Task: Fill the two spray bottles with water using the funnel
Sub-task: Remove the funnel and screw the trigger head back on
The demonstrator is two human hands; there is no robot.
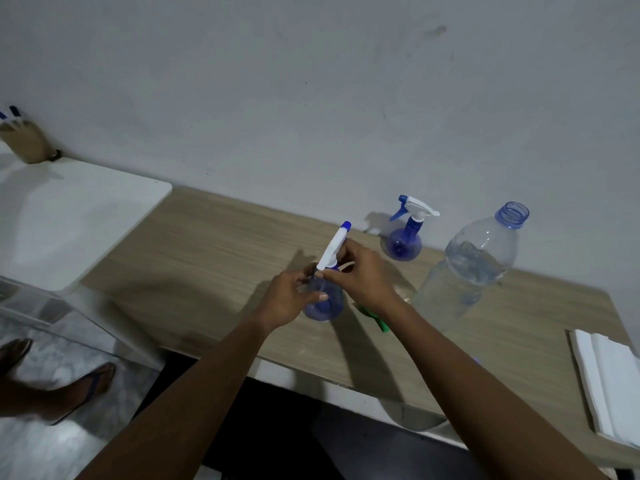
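A plain grey-white wall (311,81), faintly scuffed, ran behind a bench (207,244) of pale wood-grain laminate with a white front edge. To the left a smooth white tabletop (79,216) with rounded corners overlapped the bench end; on it stood a tan cup (26,143) holding pens. Below lay a mottled grey floor (52,445), where someone's sandalled foot (93,382) showed.

Near the middle of the bench stood a spray bottle (323,303), a round translucent blue body with a white trigger head and blue nozzle tip. The left hand (289,299) curled around the body, thumb across the front. The right hand (363,271) pinched the neck just under the white head, fingers closed on it. The head sat tilted, leaning up and away to the right.

A green funnel (375,318) lay on the bench just beside the bottle, mostly hidden under the right wrist. The second spray bottle (403,233), the same shape, stood upright near the wall, well apart from the hands. To its right stood a large clear water bottle (471,268), ribbed, uncapped, with a blue-tinted threaded neck and partly full. A stack of folded white napkins (606,386) lay at the bench's right end.
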